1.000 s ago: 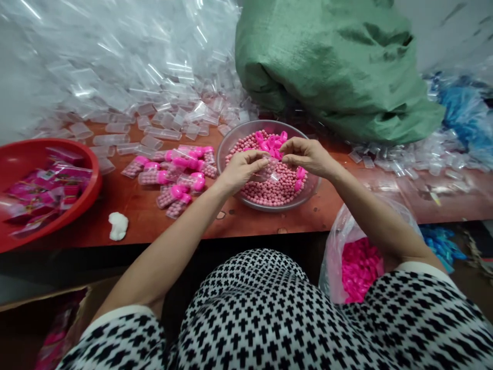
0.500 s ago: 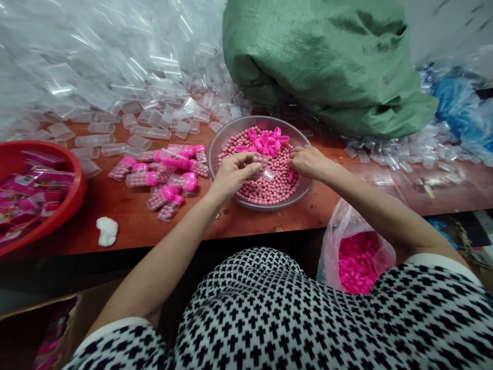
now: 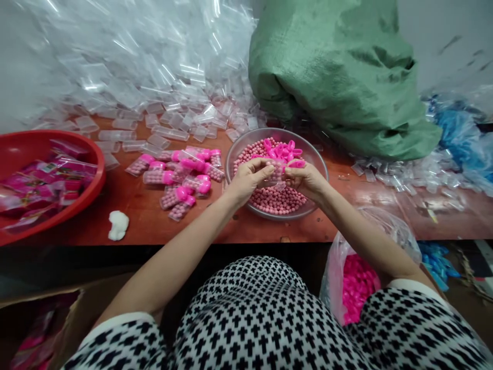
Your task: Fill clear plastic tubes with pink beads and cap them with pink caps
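Over a metal bowl (image 3: 285, 217) of pink beads (image 3: 274, 202), my two hands meet. My left hand (image 3: 248, 180) is closed round a small clear plastic tube (image 3: 275, 174) that looks to have pink beads inside. Pinched in my right hand (image 3: 308, 181) is a bright pink cap (image 3: 284, 168), held against the tube's right end; my fingers partly cover it. More pink caps (image 3: 278, 150) lie heaped on the beads at the bowl's far side. Left of the bowl, several filled tubes with pink caps (image 3: 167, 177) lie in a pile on the table.
A red basin (image 3: 100, 177) of pink packets stands at the left. Empty clear tubes (image 3: 169, 118) are heaped behind, beside a large green sack (image 3: 339, 72). A plastic bag of pink caps (image 3: 358, 288) hangs below the table edge. A white lump (image 3: 118, 225) lies near the front.
My right hand has moved from the bowl's right side inward to the tube, bringing a pink cap. My left hand has lifted the tube level with it. The view has shifted slightly.
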`<state>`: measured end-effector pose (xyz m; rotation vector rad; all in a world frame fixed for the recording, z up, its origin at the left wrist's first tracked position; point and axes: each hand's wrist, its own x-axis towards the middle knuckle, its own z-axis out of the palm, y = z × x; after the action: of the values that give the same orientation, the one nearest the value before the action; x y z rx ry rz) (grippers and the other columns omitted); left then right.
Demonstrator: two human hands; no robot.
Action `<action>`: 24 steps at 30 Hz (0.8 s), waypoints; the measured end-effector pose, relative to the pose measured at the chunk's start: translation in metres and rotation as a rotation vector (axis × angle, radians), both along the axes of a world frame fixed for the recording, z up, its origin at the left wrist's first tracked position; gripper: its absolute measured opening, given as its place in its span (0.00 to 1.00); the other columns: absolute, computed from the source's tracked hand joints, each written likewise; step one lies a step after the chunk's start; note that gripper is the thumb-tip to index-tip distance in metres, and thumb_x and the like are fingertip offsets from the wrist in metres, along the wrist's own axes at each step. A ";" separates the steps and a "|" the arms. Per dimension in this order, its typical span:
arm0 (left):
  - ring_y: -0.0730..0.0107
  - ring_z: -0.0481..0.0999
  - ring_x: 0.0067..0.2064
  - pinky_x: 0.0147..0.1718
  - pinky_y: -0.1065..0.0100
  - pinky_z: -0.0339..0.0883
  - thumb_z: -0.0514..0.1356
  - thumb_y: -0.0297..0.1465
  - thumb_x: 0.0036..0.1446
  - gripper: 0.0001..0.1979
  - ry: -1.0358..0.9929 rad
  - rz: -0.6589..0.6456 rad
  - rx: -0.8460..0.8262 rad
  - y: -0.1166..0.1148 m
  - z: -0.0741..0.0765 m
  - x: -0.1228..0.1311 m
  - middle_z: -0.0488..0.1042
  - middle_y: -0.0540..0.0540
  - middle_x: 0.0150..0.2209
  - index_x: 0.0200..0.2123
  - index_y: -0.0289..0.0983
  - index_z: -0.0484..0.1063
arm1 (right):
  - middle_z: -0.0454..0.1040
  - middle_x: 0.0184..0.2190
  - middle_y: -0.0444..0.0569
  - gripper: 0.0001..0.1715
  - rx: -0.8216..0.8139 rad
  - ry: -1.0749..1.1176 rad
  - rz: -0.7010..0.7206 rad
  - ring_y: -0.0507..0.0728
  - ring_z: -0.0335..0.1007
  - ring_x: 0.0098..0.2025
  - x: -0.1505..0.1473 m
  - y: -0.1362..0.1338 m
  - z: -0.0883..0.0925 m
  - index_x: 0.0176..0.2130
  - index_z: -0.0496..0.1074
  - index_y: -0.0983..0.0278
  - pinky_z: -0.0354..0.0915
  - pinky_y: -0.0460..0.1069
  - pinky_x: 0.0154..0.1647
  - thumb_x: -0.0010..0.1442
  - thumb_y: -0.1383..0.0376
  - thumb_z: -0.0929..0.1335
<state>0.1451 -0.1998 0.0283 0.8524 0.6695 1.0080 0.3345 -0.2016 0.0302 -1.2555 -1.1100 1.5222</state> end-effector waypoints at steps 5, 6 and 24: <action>0.73 0.77 0.33 0.35 0.67 0.78 0.75 0.33 0.46 0.15 0.005 -0.008 -0.035 0.000 0.001 0.001 0.78 0.48 0.32 0.34 0.32 0.77 | 0.78 0.48 0.52 0.29 0.621 -0.623 0.000 0.60 0.76 0.46 0.015 -0.004 0.006 0.46 0.71 0.60 0.73 0.57 0.48 0.49 0.50 0.78; 0.73 0.78 0.33 0.35 0.67 0.78 0.74 0.32 0.48 0.13 0.011 -0.022 -0.047 0.000 0.002 0.001 0.78 0.47 0.32 0.34 0.32 0.77 | 0.77 0.51 0.54 0.28 0.764 -0.763 0.029 0.62 0.75 0.51 0.020 -0.004 0.010 0.49 0.71 0.59 0.71 0.60 0.54 0.53 0.51 0.76; 0.70 0.80 0.33 0.38 0.66 0.78 0.74 0.36 0.47 0.17 0.034 -0.160 0.015 -0.001 0.001 -0.002 0.80 0.45 0.34 0.36 0.33 0.75 | 0.80 0.48 0.57 0.18 1.132 -1.171 0.344 0.60 0.76 0.50 0.046 -0.007 0.005 0.54 0.74 0.60 0.70 0.58 0.53 0.69 0.62 0.62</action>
<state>0.1428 -0.2012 0.0297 0.9232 0.6129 0.8568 0.3802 -0.2086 0.0353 -1.0350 -2.5037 -0.0274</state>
